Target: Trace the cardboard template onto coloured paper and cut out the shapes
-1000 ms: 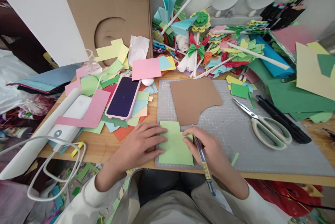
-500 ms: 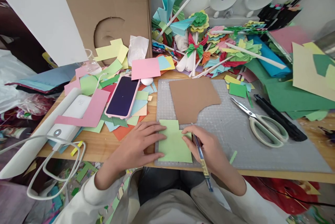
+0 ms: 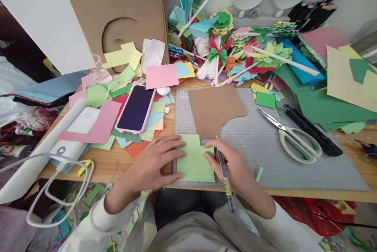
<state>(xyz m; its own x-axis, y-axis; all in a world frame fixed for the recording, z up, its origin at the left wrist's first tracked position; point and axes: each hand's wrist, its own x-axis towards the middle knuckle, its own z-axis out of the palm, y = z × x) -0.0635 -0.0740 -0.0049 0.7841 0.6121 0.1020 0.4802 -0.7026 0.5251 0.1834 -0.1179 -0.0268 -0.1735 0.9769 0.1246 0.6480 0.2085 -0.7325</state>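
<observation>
A light green sheet of paper (image 3: 194, 162) with a notched top right corner lies on the grey cutting mat (image 3: 265, 153) near the table's front edge. My left hand (image 3: 159, 161) rests with spread fingers on the sheet's left edge. On the right, my right hand (image 3: 228, 161) touches the sheet's upper right edge with thumb and forefinger. A pen (image 3: 226, 185) is tucked in that hand, its shaft slanting down toward my lap. Just beyond the sheet is a brown piece of cardboard (image 3: 216, 108) with a curved cut-out at its lower right.
Scissors (image 3: 290, 136) and a black utility knife (image 3: 312, 130) lie on the mat's right side. Left of it are a phone (image 3: 137, 108), paper scraps and a white power bank (image 3: 76, 130) with a looped cable. Paper flowers (image 3: 222, 22) and sticks crowd the back.
The whole view has shifted slightly. Both hands, the pen and the green sheet keep nearly the same places relative to each other.
</observation>
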